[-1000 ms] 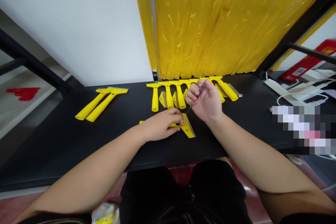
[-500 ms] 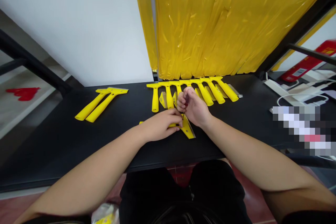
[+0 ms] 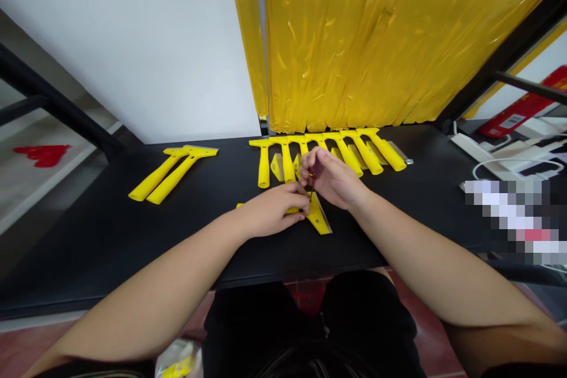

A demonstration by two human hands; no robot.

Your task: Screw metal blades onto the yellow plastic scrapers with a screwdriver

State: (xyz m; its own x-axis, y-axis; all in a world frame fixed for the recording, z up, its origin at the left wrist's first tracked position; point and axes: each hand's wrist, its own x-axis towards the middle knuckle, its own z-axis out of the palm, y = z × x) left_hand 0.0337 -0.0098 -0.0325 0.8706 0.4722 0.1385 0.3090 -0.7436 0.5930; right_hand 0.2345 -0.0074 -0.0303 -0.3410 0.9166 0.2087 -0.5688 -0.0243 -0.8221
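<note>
A yellow scraper with a metal blade edge lies on the black table, its blade end pointing right. My left hand is closed around its handle and holds it down. Above the scraper head, my right hand grips a small screwdriver, whose thin shaft points down to the head. Most of the screwdriver's handle is hidden in the fingers. Behind my hands, several yellow scrapers lie in a row, some with blades showing. Two more scrapers lie side by side at the left.
The black table runs across in front of me. Yellow plastic sheeting and a white panel stand behind it. A white power strip with cables and a red box are at the right. Black frame bars rise at both sides.
My right hand has shifted slightly and more of the screwdriver's shaft shows. The left hand stays on the scraper. The whole view has moved a little.
</note>
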